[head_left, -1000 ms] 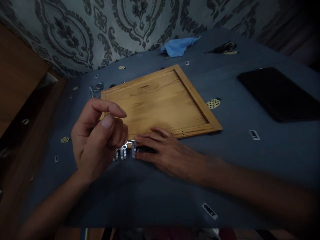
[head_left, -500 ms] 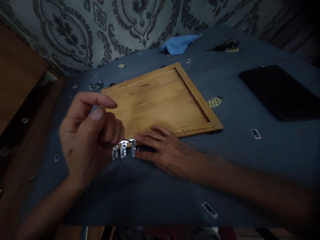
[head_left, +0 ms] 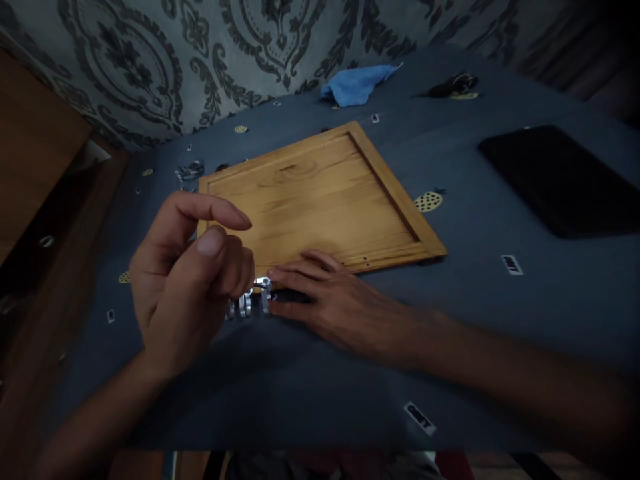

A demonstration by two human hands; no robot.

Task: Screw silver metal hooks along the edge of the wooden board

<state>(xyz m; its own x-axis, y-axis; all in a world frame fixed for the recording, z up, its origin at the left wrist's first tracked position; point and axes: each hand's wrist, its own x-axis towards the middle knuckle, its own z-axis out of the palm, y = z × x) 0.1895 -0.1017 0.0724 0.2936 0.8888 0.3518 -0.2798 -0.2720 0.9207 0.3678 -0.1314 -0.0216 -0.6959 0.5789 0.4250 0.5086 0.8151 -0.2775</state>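
Note:
A framed wooden panel (head_left: 300, 193) lies on the table. At its near edge sits a shiny metal fitting with curved loops (head_left: 264, 293). My right hand (head_left: 335, 303) rests there, thumb and index fingertip against the fitting's right end, other fingers flat on the panel's frame. A dark shape shows between its thumb and index finger; what it is I cannot make out. My left hand (head_left: 187, 273) is raised in front of the panel's left side, index finger hooked out above the thumb, other fingers curled in. Its fist covers the fitting's left part, and what it grips is hidden.
A blue cloth (head_left: 356, 85) and a dark tool-like object (head_left: 450, 87) lie at the back of the blue patterned tablecloth (head_left: 320, 387). On the right is a black flat slab (head_left: 563, 183). Small metal parts (head_left: 190, 171) lie behind the panel's left corner. Wooden furniture (head_left: 40, 140) stands left.
My left hand has shifted slightly right and now covers more of the metal fitting. My right hand stays in place on the panel's edge. The view has tilted a little.

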